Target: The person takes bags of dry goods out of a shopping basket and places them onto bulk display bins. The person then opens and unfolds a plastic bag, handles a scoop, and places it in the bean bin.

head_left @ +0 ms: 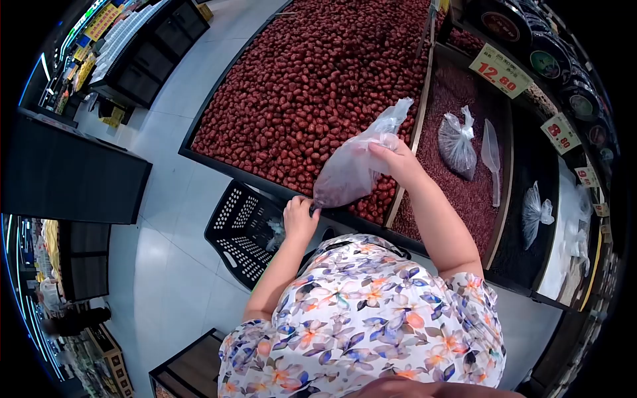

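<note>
My right hand (391, 158) pinches the upper part of a translucent plastic bag (348, 176), which hangs over the front edge of a bin of red dates (312, 86). Something dark reddish shows at the bag's lower end; whether it lies inside or shows through the plastic, I cannot tell. Beside that lower end, at the bin's rim, my left hand (300, 217) is closed, its fingers curled round something small and dark that I cannot make out. Below and left of this hand, a black perforated shopping basket (232, 211) has a clear plastic bag (275, 233) in it.
On the right, a bin of small reddish grains (434, 159) holds a tied plastic bag (458, 142) and a clear scoop (492, 156). Further right, another bag (534, 215) lies on dark grains. Price signs (501, 69) and jars line the shelf. A dark counter (73, 169) stands left.
</note>
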Available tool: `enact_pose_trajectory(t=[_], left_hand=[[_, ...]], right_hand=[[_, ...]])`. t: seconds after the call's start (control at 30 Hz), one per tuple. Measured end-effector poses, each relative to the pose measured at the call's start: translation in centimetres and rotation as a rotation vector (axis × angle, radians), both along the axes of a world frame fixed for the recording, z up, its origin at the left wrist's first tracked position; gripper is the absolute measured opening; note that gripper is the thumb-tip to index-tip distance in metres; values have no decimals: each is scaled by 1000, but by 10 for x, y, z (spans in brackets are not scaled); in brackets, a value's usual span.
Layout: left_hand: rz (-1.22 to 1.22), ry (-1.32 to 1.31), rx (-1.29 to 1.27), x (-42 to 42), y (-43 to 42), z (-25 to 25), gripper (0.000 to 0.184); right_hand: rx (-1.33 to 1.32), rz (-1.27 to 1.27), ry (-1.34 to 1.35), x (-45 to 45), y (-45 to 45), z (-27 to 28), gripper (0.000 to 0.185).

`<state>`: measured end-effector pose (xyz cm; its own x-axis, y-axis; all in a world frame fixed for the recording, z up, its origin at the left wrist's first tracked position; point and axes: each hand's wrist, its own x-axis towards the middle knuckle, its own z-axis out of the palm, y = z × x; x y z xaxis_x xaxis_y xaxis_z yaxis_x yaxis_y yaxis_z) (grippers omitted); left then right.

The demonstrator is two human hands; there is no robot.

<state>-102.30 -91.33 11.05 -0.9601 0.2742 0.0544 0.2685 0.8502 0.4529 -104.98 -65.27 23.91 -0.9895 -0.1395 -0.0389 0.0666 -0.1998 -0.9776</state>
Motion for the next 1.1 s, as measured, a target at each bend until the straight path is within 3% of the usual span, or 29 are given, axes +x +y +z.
enact_pose_trajectory(t=[0.1, 0.17, 0.23, 0.27, 0.33, 0.37, 0.43, 0.47, 0.5, 0.57, 0.63, 0.67, 0.77, 0.83, 1.03, 1.1], left_hand=[[-38, 27, 37, -4, -2, -3, 27], [-34, -7, 154, -6, 1, -9, 25], [-35, -45, 270, -5, 6, -9, 23], [-27, -43, 335, -4, 9, -6, 23], [-31, 13, 429, -5, 15, 4, 21], [-39, 16, 428, -6, 18, 11, 21], [29, -157, 484, -8, 22, 27, 18], [21, -156, 482, -10, 23, 31, 18], [21, -182, 523, -13, 24, 34, 16], [8, -205, 559, -20, 25, 45, 16], [-6, -102, 713, -29, 24, 64, 12], [-10, -123, 846, -34, 26, 80, 10], [-83, 140, 875, -53, 33, 137, 12], [-157, 175, 851, -64, 48, 187, 11], [-313, 327, 860, -85, 70, 221, 8], [-289, 89, 1016, -92, 75, 210, 14]], right_hand=[[194, 158, 73, 6, -1, -9, 42], [737, 199, 336, 11, -5, -13, 72], [1102, 164, 484, 16, -9, -27, 57], [1103, 157, 482, 12, -11, -32, 57], [1478, 287, -40, 0, -13, -41, 42], [1477, 277, -41, -4, -6, -46, 42], [1496, 174, 76, -8, 8, -47, 23], [1399, 91, 63, -11, 14, -43, 22], [1274, -79, 405, -10, 20, -39, 17], [1037, -66, 513, -23, 34, -2, 16], [883, -166, 462, -42, 51, 6, 12], [685, -204, 385, -44, 55, 24, 14], [544, -221, 275, -61, 75, 46, 14], [86, -470, 96, -75, 75, 51, 17], [-79, -498, 0, -99, 102, 41, 17], [-131, -502, -68, -101, 100, 35, 17]])
